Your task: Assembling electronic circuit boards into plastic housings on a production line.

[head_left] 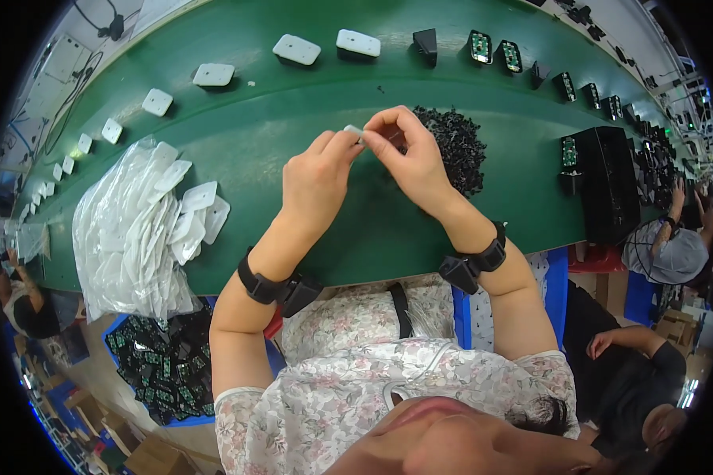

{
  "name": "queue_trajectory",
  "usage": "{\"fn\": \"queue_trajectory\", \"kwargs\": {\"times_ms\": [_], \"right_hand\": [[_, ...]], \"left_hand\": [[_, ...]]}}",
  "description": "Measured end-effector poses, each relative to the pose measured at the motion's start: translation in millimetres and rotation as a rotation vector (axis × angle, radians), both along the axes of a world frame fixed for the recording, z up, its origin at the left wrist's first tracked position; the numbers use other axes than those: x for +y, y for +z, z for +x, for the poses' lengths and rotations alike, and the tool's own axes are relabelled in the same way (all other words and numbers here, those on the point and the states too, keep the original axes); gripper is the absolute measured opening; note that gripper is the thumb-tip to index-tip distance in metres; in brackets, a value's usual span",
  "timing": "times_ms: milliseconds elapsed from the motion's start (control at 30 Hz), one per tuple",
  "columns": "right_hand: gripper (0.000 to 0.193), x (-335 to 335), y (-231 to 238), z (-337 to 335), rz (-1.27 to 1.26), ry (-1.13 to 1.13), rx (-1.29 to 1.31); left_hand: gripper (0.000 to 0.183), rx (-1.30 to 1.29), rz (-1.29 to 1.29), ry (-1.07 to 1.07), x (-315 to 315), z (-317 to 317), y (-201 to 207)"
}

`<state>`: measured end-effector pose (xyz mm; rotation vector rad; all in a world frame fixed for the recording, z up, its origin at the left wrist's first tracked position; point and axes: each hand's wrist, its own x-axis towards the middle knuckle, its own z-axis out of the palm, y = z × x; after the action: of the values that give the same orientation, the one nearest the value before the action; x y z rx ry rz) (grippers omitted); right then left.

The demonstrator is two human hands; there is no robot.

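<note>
Above the middle of the green table, my left hand [317, 178] is closed, its fingertips pinching a small white piece [353, 130]. The fingers hide most of that piece, so its full shape cannot be made out. My right hand [410, 158] meets it there, thumb and forefinger pressed together at the edge of the same piece. Just beyond my right hand lies a heap of small black parts [458, 150]. To the left of my left forearm, flat white plastic covers [188, 226] spill out of a clear plastic bag [119, 229].
Along the far side runs a row of white-topped housings [296, 49], followed rightward by black housings with green circuit boards [480, 47]. A black box [608, 186] stands at the right. Below the table's left edge, a blue bin [166, 368] holds circuit boards. Other people sit on both sides.
</note>
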<state>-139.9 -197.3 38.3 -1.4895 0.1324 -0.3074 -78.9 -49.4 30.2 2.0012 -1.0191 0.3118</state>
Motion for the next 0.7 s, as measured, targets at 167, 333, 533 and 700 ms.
{"fn": "queue_trajectory", "kwargs": {"times_ms": [167, 333, 533, 700], "right_hand": [[0.01, -7, 4, 3, -0.922, -0.15, -0.388], [0.011, -9, 1, 4, -0.957, -0.16, -0.451], [0.012, -6, 5, 0, -1.003, -0.137, -0.473], [0.007, -1, 8, -9, -0.691, -0.156, -0.177]], "left_hand": [[0.007, 0.265, -0.117, -0.087, 0, -2, 0], [0.009, 0.599, -0.202, -0.149, 0, -5, 1], [0.012, 0.727, -0.324, -0.136, 4, -2, -8], [0.017, 0.935, -0.458, -0.063, 6, 13, -16]]}}
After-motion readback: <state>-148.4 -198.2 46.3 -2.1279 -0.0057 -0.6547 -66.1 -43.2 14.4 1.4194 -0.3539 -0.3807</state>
